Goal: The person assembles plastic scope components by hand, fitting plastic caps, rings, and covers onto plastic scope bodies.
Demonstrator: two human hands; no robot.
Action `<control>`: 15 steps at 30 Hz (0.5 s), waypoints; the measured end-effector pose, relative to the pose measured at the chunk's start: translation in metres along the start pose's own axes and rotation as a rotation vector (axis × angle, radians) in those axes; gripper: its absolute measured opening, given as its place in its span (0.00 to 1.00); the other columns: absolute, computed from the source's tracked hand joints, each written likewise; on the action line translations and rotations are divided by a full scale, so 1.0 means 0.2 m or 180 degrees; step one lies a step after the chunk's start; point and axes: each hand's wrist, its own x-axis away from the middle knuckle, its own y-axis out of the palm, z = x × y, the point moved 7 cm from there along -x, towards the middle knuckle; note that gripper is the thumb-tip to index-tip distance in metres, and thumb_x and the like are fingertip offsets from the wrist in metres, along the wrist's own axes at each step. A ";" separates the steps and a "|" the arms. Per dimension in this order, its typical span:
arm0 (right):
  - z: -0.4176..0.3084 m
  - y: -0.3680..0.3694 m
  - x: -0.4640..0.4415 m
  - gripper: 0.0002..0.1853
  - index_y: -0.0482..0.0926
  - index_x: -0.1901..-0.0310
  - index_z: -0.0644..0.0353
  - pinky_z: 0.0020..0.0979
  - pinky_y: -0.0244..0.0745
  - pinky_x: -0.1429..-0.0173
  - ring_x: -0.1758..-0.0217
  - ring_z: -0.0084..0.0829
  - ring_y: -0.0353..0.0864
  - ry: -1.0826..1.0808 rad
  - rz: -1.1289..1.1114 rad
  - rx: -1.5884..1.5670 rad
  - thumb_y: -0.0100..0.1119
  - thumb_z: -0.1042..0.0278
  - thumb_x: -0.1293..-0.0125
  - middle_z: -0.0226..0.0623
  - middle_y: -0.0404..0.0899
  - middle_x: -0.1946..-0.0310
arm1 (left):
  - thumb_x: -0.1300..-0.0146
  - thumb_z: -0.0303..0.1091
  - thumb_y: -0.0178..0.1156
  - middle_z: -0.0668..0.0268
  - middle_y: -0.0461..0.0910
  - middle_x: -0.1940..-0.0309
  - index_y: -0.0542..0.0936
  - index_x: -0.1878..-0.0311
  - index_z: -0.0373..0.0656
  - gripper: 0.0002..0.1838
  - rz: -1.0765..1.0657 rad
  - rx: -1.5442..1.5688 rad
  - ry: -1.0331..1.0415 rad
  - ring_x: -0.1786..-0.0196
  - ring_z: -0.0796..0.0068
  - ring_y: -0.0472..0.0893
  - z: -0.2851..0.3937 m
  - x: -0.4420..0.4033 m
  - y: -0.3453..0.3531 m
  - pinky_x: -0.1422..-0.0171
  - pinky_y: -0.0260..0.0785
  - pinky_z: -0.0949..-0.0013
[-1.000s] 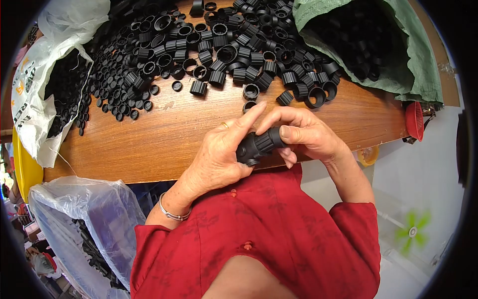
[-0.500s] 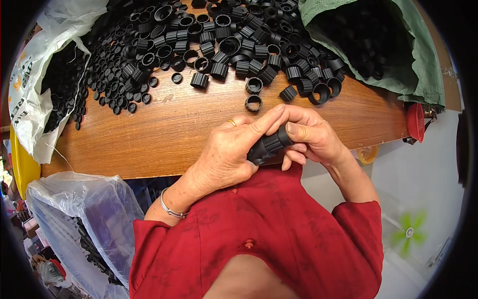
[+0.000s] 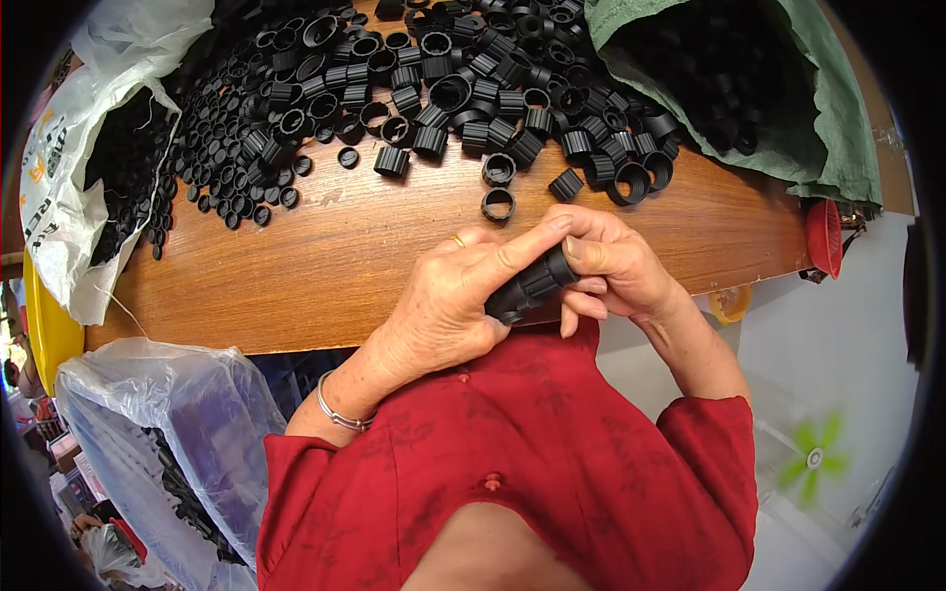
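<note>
A black ribbed plastic fitting (image 3: 530, 288) is held between both hands above the table's front edge. My left hand (image 3: 448, 295), with a ring on one finger, wraps round its lower left end and stretches the index finger along its top. My right hand (image 3: 616, 266) grips the upper right end between thumb and fingers. The fingertips of both hands meet above the fitting. Just beyond them, two black ribbed rings (image 3: 499, 205) lie on the wooden table (image 3: 325, 266). Part of the fitting is hidden behind the fingers.
A heap of black rings (image 3: 448, 94) and small black caps (image 3: 232, 177) covers the back. Open sacks of black parts stand left, white (image 3: 49, 197), and right, green (image 3: 847, 128). A plastic-lined bin (image 3: 212, 394) is at lower left, a red basket (image 3: 822, 239) at right.
Compared with a second ago, the fitting has turned and shifted slightly right. My left hand has closed further over it, its index finger now touching my right hand. My right hand keeps its grip.
</note>
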 end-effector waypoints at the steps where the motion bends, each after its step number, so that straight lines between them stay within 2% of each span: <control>1: -0.01 0.00 0.00 0.18 0.74 0.44 0.63 0.34 0.88 0.69 0.84 0.19 0.72 -0.0036 0.0161 -0.0010 0.53 0.57 0.23 0.26 0.66 0.81 | 0.62 0.18 0.71 0.58 0.85 0.57 0.70 0.27 0.51 0.51 0.0017 -0.0013 0.0033 0.61 0.56 0.81 0.01 -0.01 -0.01 0.49 0.76 0.61; 3: -0.02 0.01 -0.02 0.18 0.74 0.44 0.63 0.33 0.88 0.69 0.84 0.20 0.71 -0.0118 0.0465 -0.0026 0.52 0.56 0.23 0.27 0.67 0.81 | 0.64 0.19 0.74 0.59 0.84 0.56 0.68 0.26 0.50 0.54 -0.0094 0.0299 -0.0358 0.59 0.58 0.82 -0.03 -0.02 -0.02 0.47 0.76 0.63; 5: -0.03 0.00 -0.02 0.24 0.70 0.38 0.64 0.33 0.87 0.66 0.82 0.23 0.74 -0.0311 0.0654 0.0035 0.48 0.51 0.21 0.30 0.71 0.78 | 0.65 0.20 0.76 0.61 0.83 0.54 0.67 0.25 0.50 0.56 -0.0126 0.0924 -0.0740 0.57 0.62 0.82 -0.07 -0.02 -0.02 0.46 0.76 0.65; 7: -0.06 0.03 -0.02 0.27 0.67 0.35 0.65 0.33 0.86 0.65 0.80 0.24 0.75 -0.0605 0.0973 0.0140 0.46 0.49 0.21 0.33 0.73 0.76 | 0.67 0.20 0.78 0.63 0.81 0.51 0.67 0.25 0.49 0.57 -0.0083 0.1874 -0.1129 0.54 0.66 0.82 -0.11 0.00 0.00 0.44 0.76 0.66; 8: -0.09 0.05 0.01 0.34 0.63 0.31 0.68 0.33 0.85 0.58 0.75 0.25 0.78 -0.0973 0.1348 0.0796 0.45 0.43 0.22 0.36 0.77 0.71 | 0.64 0.19 0.78 0.62 0.78 0.49 0.62 0.24 0.49 0.59 -0.0010 0.2113 -0.1222 0.51 0.67 0.82 -0.12 0.00 -0.02 0.42 0.76 0.65; 9: -0.11 0.04 0.06 0.39 0.63 0.32 0.68 0.32 0.81 0.49 0.65 0.27 0.82 -0.1352 0.1607 0.1543 0.57 0.40 0.29 0.39 0.79 0.65 | 0.63 0.18 0.77 0.60 0.77 0.48 0.60 0.23 0.49 0.59 0.0193 0.2600 -0.1429 0.50 0.66 0.82 -0.15 0.01 -0.02 0.42 0.76 0.64; 11: -0.07 0.20 0.10 0.43 0.66 0.34 0.67 0.33 0.76 0.41 0.54 0.34 0.83 -0.2561 0.1653 0.2655 0.71 0.42 0.40 0.43 0.80 0.56 | 0.61 0.17 0.75 0.56 0.76 0.48 0.55 0.23 0.49 0.60 0.0612 0.3580 -0.1841 0.50 0.64 0.82 -0.19 0.03 0.00 0.43 0.77 0.62; 12: -0.08 0.29 0.12 0.46 0.68 0.37 0.66 0.41 0.74 0.35 0.44 0.43 0.81 -0.3055 0.1061 0.3748 0.80 0.47 0.49 0.48 0.79 0.47 | 0.56 0.21 0.75 0.56 0.76 0.48 0.54 0.24 0.44 0.55 0.0841 0.3781 -0.1875 0.50 0.64 0.82 -0.21 0.04 -0.01 0.43 0.78 0.62; 13: -0.05 0.38 0.12 0.42 0.70 0.38 0.59 0.51 0.70 0.32 0.41 0.49 0.78 -0.2790 0.1022 0.4571 0.81 0.50 0.50 0.51 0.77 0.44 | 0.50 0.25 0.74 0.55 0.75 0.49 0.53 0.25 0.39 0.51 0.1074 0.3980 -0.1903 0.49 0.64 0.82 -0.24 0.05 0.00 0.44 0.78 0.63; 15: 0.02 0.40 0.10 0.39 0.72 0.39 0.51 0.57 0.68 0.32 0.39 0.52 0.76 -0.3482 0.1273 0.4860 0.81 0.53 0.52 0.52 0.77 0.43 | 0.42 0.50 0.72 0.51 0.80 0.51 0.59 0.28 0.38 0.47 0.1197 0.3818 -0.1852 0.52 0.62 0.84 -0.27 0.07 0.04 0.45 0.80 0.59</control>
